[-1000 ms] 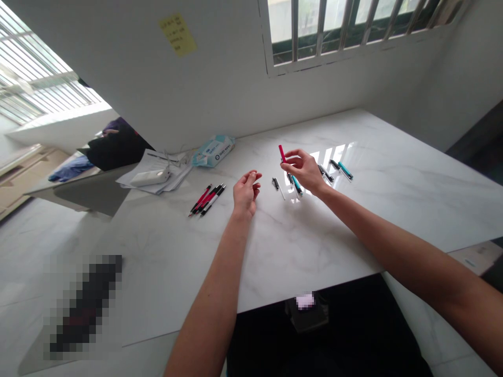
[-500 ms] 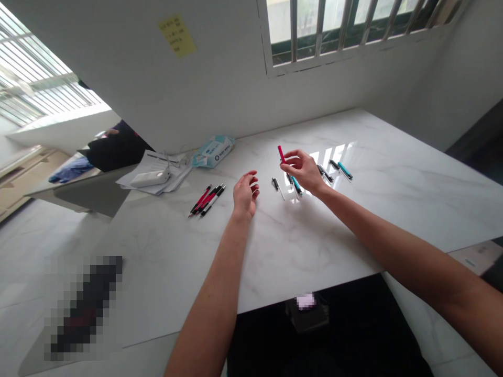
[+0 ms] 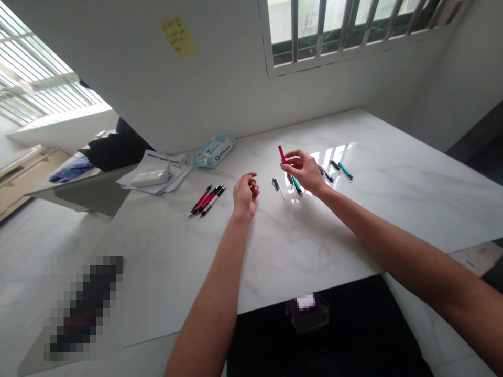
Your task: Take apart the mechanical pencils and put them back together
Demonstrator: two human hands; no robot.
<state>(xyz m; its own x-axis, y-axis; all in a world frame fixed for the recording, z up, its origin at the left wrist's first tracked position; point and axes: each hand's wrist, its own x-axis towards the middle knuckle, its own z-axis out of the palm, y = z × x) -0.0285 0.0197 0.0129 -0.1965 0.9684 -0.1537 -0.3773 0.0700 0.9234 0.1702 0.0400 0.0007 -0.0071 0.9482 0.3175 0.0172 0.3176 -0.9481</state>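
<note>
My right hand (image 3: 302, 172) pinches a slim red pen barrel (image 3: 282, 154) between thumb and fingertips, its upper end sticking up. Beneath that hand lie a black-and-teal pen (image 3: 296, 185) and a small black pen part (image 3: 275, 184). Farther right are a black pen (image 3: 326, 173) and a teal-and-black pen (image 3: 345, 170). My left hand (image 3: 245, 196) is empty, its fingers loosely curled above the white marble table (image 3: 353, 220). The nearest thing to it is a bunch of red-and-black pens (image 3: 207, 200), lying side by side to its left.
A blue-and-white wet wipes packet (image 3: 214, 152) and a stack of papers (image 3: 157, 175) under a white device (image 3: 149, 179) lie along the table's far side. A wall rises behind the table. The near edge drops toward a dark area.
My left hand's fingers have curled in a little. My right hand and the red pen barrel stay almost where they were.
</note>
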